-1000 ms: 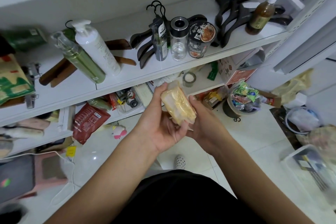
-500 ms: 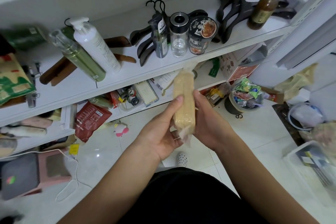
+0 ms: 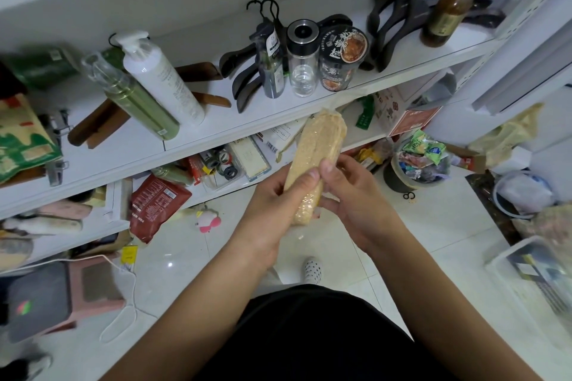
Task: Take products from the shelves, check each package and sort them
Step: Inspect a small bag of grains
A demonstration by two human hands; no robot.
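Note:
A long clear plastic packet of tan grainy food (image 3: 315, 155) stands nearly upright in front of the white shelves (image 3: 309, 108). My left hand (image 3: 272, 207) grips its lower part from the left, thumb across the front. My right hand (image 3: 353, 195) holds the same lower part from the right, its thumb pressed on the front beside the left thumb. The packet's top end reaches the edge of the upper shelf.
The upper shelf holds a white pump bottle (image 3: 161, 77), a green bottle (image 3: 136, 99), a glass jar (image 3: 303, 59), a noodle cup (image 3: 340, 59), black hangers (image 3: 399, 6) and a brown pump bottle (image 3: 445, 15). A bucket of snack packets (image 3: 414, 164) and a clear bin (image 3: 535, 275) sit on the floor at right.
The packet was turned from its broad face to its narrow grainy side and raised more upright. Both hands stayed on its lower end.

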